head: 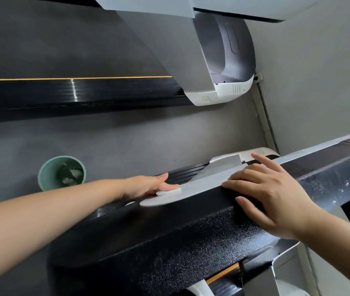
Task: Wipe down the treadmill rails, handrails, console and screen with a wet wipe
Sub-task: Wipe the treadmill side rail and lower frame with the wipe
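Head view, tilted steeply; floor and wall read as grey planes.

Near treadmill handrail (169, 238): black, pebbled finish, running from lower left up to right edge. Capped by a flat pale-grey strip (202, 184) with a rounded end at left.

Left hand (146, 185): reaching in from lower left on a bare forearm, lying palm-down beyond the rounded end of the grey strip. Fingers straight and close together, pressing flat on a small white wet wipe (168, 191). Only an edge of the wipe showing under the fingertips, folded into a thick pad, touching the strip's far edge just beside its rounded end. Thumb not clearly visible.

Right hand (270, 195): entering from lower right, draped over the handrail's top. Fingers spread; index extended toward the white base cover (261, 152) behind, other fingertips resting on the grey strip and the black edge, thumb lying down the black face. Holding nothing.

Behind the left hand, ribbed black side rail (182, 174) partly in view.

On the floor beyond the left forearm: pale green bin (43, 178), open, crumpled whitish scraps inside.

Upper frame: second treadmill, black side rail (80, 92) with thin yellow line along its edge, grey upright (169, 50), white-and-grey motor housing (229, 60). Cable (265, 116) running along the grey surface at right.

Lower right: white plastic part and orange stripe, too cropped to identify.
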The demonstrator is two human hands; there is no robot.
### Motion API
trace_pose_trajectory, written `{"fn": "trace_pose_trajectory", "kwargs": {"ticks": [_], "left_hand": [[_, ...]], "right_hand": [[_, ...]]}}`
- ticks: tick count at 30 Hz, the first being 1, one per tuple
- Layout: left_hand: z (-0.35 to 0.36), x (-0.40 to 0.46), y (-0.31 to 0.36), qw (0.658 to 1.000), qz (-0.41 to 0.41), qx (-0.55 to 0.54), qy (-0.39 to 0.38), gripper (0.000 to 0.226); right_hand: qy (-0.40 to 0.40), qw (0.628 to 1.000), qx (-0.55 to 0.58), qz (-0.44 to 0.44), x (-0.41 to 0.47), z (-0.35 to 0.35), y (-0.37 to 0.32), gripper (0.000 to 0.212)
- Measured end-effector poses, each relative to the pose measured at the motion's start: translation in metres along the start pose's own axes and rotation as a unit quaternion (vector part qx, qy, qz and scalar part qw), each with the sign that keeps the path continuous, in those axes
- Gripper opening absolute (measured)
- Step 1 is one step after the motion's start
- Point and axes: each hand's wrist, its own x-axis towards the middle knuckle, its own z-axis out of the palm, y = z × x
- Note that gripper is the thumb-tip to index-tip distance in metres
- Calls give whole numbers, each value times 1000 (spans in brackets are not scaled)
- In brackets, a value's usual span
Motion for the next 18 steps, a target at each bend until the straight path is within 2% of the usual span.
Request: {"fn": "trace_pose_trajectory", "kwargs": {"ticks": [3, 5, 8, 12, 15, 18], "left_hand": [[1, 4, 2, 1000, 14, 15, -11, 44], [-1, 9, 2, 999, -5, 29, 12, 40], [0, 22, 9, 996, -38, 53, 54, 46], [0, 30, 11, 992, -79, 75, 68, 52], [-5, 19, -2, 992, -96, 48, 64, 55], [-12, -3, -27, 996, -77, -33, 37, 52]], "right_hand": [[-1, 1000, 0, -1, -1, 0, 0, 52], [-1, 1000, 0, -1, 0, 0, 0, 52], [-2, 1000, 0, 0, 0, 0, 1, 53], [-2, 1000, 0, -2, 0, 1, 1, 54], [-2, 1000, -1, -3, 0, 0, 1, 54], [1, 1000, 0, -5, 0, 0, 1, 55]]}}
